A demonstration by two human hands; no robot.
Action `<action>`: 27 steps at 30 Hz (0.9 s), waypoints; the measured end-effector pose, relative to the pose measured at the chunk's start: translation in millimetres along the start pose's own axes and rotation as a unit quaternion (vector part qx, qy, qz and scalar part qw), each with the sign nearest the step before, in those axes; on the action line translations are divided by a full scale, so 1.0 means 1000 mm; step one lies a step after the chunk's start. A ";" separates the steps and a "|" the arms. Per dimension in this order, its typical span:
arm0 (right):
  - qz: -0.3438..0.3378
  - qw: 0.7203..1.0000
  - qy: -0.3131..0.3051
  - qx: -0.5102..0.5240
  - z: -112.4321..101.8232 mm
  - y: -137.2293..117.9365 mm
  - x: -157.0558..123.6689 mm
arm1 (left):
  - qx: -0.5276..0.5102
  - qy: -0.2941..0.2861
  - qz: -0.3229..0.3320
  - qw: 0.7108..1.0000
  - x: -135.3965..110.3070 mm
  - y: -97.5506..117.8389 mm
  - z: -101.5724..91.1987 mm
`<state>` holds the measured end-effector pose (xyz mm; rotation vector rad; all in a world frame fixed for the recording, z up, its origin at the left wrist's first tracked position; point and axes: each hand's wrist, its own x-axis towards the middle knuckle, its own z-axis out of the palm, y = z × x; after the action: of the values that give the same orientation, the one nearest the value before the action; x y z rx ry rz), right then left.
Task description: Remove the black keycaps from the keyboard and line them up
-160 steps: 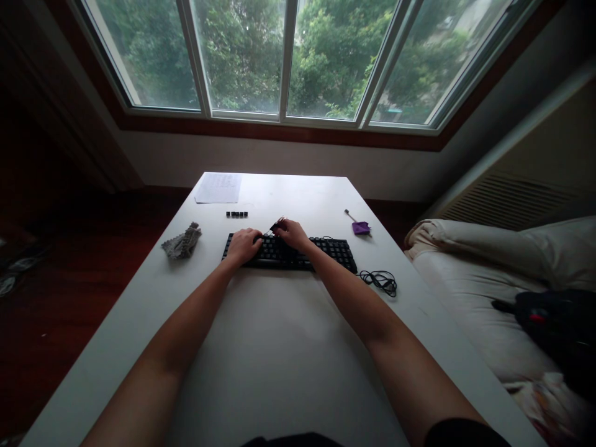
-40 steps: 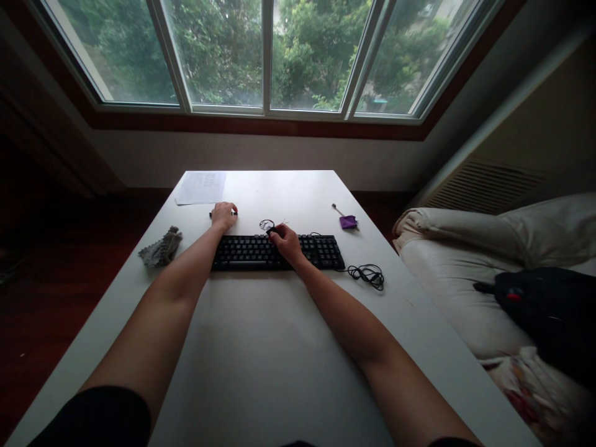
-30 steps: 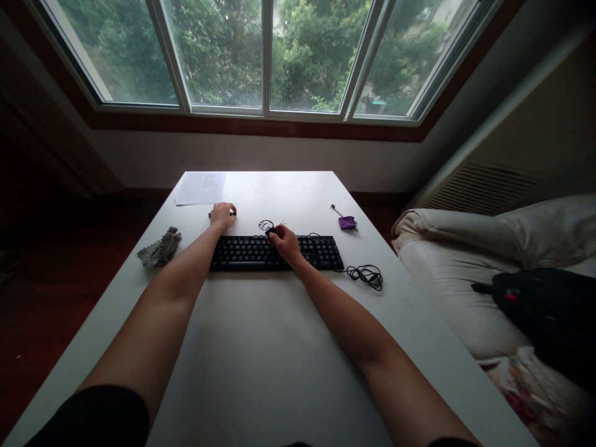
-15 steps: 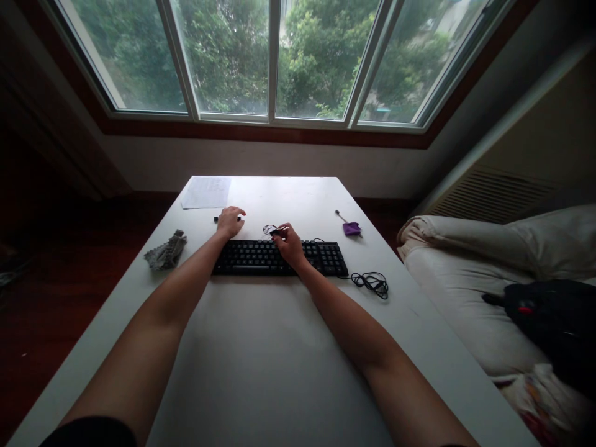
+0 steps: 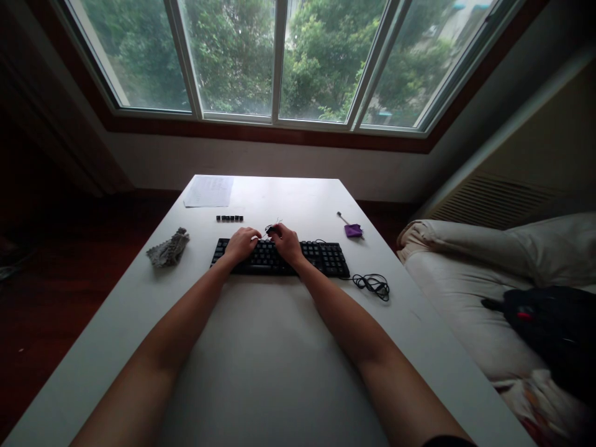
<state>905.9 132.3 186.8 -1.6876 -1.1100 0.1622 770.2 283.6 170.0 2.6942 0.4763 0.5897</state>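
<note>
A black keyboard lies across the white table, partly covered by my hands. My right hand is closed above its middle on a small dark tool with thin wire loops, a wire keycap puller. Just to the left, my left hand reaches over the keyboard's left half. Its fingers are slightly apart, near the puller, and nothing shows in them. Behind the left hand, several black keycaps stand in a short row on the table.
A crumpled grey cloth lies at the left, with paper sheets at the far left corner. On the right are a purple cloth, a small brush and a coiled cable. A pale sofa stands beside the table.
My left hand has moved from the keycap row back toward me and right, over the keyboard, uncovering the row. My right hand stays above the keyboard with the puller turned slightly.
</note>
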 end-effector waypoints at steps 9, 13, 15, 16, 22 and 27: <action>-0.018 0.984 -0.106 -0.140 -0.010 -0.021 0.030 | 0.007 -0.026 -0.036 0.999 -0.002 0.008 -0.007; -0.016 0.974 -0.141 -0.178 -0.009 -0.030 0.038 | 0.010 -0.023 -0.037 0.999 -0.004 0.010 -0.009; -0.014 0.974 -0.145 -0.176 -0.007 -0.029 0.041 | 0.010 -0.021 -0.038 0.999 -0.005 0.010 -0.009; -0.010 0.974 -0.146 -0.170 -0.007 -0.027 0.042 | 0.010 -0.020 -0.038 0.999 -0.005 0.009 -0.009; 0.022 0.972 -0.190 -0.138 -0.004 -0.016 0.046 | 0.002 -0.009 -0.040 0.999 -0.005 0.004 -0.006; -0.051 0.956 -0.173 -0.230 -0.004 -0.021 0.037 | 0.005 -0.006 -0.044 0.999 -0.005 0.002 -0.006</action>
<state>916.5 157.1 220.7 -2.0571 -1.5875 0.1447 763.7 281.6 174.7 2.6687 0.5926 0.5472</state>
